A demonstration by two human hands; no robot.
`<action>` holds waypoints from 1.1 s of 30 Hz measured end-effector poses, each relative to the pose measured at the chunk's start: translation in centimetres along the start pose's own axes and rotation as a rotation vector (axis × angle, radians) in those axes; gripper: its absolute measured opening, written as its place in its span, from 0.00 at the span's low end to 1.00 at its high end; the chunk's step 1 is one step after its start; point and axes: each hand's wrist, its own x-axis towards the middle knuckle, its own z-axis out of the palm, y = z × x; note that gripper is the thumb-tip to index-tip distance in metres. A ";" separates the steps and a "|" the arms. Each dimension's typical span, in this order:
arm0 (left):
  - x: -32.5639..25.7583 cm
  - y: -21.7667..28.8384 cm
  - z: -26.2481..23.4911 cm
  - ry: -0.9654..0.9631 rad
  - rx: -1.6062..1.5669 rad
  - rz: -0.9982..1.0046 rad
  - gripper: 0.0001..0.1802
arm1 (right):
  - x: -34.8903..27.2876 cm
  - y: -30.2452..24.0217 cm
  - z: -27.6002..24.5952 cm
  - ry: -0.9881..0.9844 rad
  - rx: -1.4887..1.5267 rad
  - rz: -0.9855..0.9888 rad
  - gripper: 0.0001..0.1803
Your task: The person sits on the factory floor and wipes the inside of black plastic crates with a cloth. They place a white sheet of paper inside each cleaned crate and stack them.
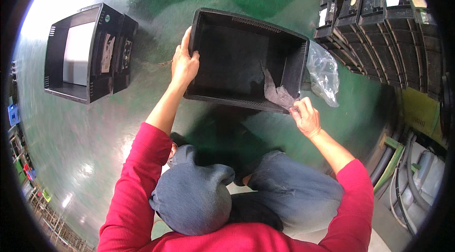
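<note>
A black plastic crate (227,62) stands in front of me, its open side facing up toward me. My left hand (185,64) grips the crate's left wall, the fingers over the rim. At the near right corner, my right hand (305,115) is closed on a grey cloth (277,91). Part of the cloth hangs over the inside of the crate, and its tip reaches toward the crate's floor. A clear plastic bag (323,73) lies against the crate's right side, just beyond my right hand.
Two black crates (97,55) sit at the left, the outer one with a white sheet inside. Tall stacks of black crates (379,29) line the right. Hoses (407,181) run at the lower right. The floor (142,81) is shiny green.
</note>
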 end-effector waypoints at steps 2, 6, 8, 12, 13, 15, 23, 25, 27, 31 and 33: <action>-0.1 0.1 0.0 -0.001 -0.019 -0.012 0.38 | -0.9 -1.4 0.7 0.047 -0.017 0.102 0.09; -0.1 0.6 -0.6 -0.030 -0.048 -0.060 0.38 | -0.4 -6.3 3.3 0.192 -0.080 0.131 0.10; -0.3 0.6 -0.4 -0.032 -0.039 -0.069 0.38 | 0.7 -10.3 5.8 0.252 -0.073 0.081 0.12; -0.1 0.0 0.0 -0.025 0.010 -0.035 0.38 | 5.7 -20.4 11.0 0.363 -0.072 0.014 0.11; -0.1 -0.5 -0.1 -0.021 0.021 -0.020 0.39 | 7.1 -22.7 12.0 0.392 -0.075 -0.032 0.09; 0.7 -1.2 -0.3 -0.082 -0.141 0.084 0.34 | 9.5 -26.4 12.3 0.378 -0.009 -0.077 0.10; 1.9 -4.2 -2.4 -0.663 -0.962 -0.364 0.35 | 13.2 -27.7 12.7 0.430 -0.064 -0.134 0.10; 3.0 -4.9 -2.7 -0.729 -1.001 -0.370 0.38 | 15.2 -28.1 11.9 0.436 -0.153 -0.158 0.06; 3.0 -4.4 -2.8 -0.773 -1.059 -0.434 0.42 | 15.8 -27.3 12.2 0.430 -0.113 -0.178 0.07; 2.2 -4.1 -3.1 -0.693 -1.173 -0.490 0.45 | 19.8 -24.4 10.1 0.485 -0.071 0.010 0.09; 2.7 -5.1 -2.2 -0.637 -1.127 -0.498 0.46 | 22.5 -22.4 9.3 0.486 -0.208 0.012 0.10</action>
